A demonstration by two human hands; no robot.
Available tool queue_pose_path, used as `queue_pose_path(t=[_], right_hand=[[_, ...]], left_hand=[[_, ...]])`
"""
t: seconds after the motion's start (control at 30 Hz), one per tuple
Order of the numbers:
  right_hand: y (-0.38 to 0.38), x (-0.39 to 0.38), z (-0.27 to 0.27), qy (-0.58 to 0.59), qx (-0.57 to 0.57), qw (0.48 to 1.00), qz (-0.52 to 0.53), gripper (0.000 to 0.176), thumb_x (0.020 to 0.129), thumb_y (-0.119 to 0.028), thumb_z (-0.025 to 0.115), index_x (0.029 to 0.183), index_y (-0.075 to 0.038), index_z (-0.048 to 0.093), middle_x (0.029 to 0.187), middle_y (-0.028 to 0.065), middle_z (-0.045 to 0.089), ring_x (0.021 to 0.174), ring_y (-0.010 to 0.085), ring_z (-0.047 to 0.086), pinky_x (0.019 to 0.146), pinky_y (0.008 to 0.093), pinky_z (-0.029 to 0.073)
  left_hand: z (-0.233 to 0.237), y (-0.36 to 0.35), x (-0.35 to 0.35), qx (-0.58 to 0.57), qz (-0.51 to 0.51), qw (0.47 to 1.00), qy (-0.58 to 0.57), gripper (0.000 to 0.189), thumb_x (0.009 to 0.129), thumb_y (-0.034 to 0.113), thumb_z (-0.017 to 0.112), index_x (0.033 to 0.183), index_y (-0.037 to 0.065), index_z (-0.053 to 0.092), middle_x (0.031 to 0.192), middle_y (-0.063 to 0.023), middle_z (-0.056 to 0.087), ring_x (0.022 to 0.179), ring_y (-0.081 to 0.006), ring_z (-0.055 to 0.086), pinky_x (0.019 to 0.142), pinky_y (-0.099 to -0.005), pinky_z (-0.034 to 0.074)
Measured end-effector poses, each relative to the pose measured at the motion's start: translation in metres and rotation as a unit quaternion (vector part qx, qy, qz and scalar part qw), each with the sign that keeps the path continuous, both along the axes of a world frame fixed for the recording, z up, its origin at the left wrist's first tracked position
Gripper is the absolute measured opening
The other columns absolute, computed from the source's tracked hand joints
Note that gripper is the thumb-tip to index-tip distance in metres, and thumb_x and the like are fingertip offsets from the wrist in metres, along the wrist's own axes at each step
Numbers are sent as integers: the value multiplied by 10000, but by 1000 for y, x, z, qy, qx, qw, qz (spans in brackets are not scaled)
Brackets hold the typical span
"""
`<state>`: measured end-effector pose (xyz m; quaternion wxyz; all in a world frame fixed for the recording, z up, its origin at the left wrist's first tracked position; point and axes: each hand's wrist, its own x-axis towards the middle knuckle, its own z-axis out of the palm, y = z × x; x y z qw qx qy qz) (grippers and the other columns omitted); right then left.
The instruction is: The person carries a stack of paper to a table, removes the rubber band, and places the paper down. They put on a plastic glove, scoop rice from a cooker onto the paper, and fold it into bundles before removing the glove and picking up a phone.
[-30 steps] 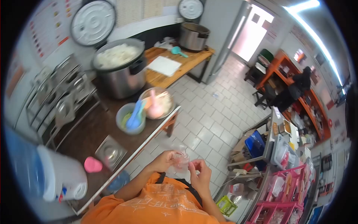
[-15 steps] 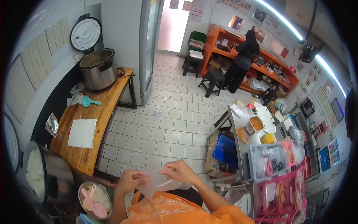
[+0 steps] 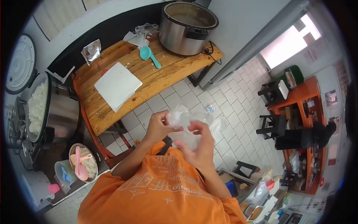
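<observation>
A clear, thin plastic bag [image 3: 185, 121] hangs in front of my orange shirt. My left hand [image 3: 158, 128] pinches its left edge between thumb and fingers. On the other side, my right hand [image 3: 201, 147] is at the bag with its fingers curled and its thumb apart from them, so it looks open. How far the fingers touch the film is hard to make out. Ahead, on the wooden table [image 3: 156, 87], lie a stack of white paper sheets [image 3: 118, 85] and a turquoise scoop [image 3: 150, 56].
A large steel rice cooker [image 3: 185, 35] stands open at the table's far end. At left is another cooker with white rice [image 3: 38, 108], beside a bowl with pink spoons [image 3: 82, 164]. A person in dark clothes [image 3: 305, 136] stands by orange shelving [image 3: 312, 93]. Stools are near them.
My view has swung left towards the wooden table. The bag has spread wider. My right hand's thumb and fingers have moved apart from their pinch, while my left still grips the bag.
</observation>
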<state>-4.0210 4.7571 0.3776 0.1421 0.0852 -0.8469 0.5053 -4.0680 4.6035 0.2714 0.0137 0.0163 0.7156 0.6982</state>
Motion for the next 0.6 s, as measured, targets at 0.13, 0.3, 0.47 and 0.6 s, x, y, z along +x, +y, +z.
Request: queue_pose_path(t=[0.13,0.3,0.47,0.6], right_hand=[[43,-87,-40,-86,30,992,82,159,777,-42,773,884,10,667,735,93,623,672,184,628,644,291,503],[85,-188,-47,-40,43,998,30,91,797,49,728,833,27,647,781,86,644,698,145,642,663,259,520],[99,-281,-53,-124,-46,968,211,130,770,18,765,862,2,675,825,78,660,728,129,648,658,265,543],[117,-359,-61,-81,-66,962,253,210,753,96,713,930,4,649,787,50,617,694,100,609,640,244,529]], left_hand=[[33,24,-51,-110,-110,988,18,516,716,134,884,603,56,387,539,40,413,554,-45,409,509,-212,377],[13,29,-111,21,0,999,-24,408,778,108,829,674,57,437,636,18,515,615,-48,508,532,-243,445],[36,81,-169,92,57,989,-96,282,815,19,763,749,43,490,703,5,499,656,-42,525,555,-238,443],[26,92,-211,-6,254,967,21,222,788,-51,717,762,37,516,715,-3,530,619,-49,499,559,-226,430]])
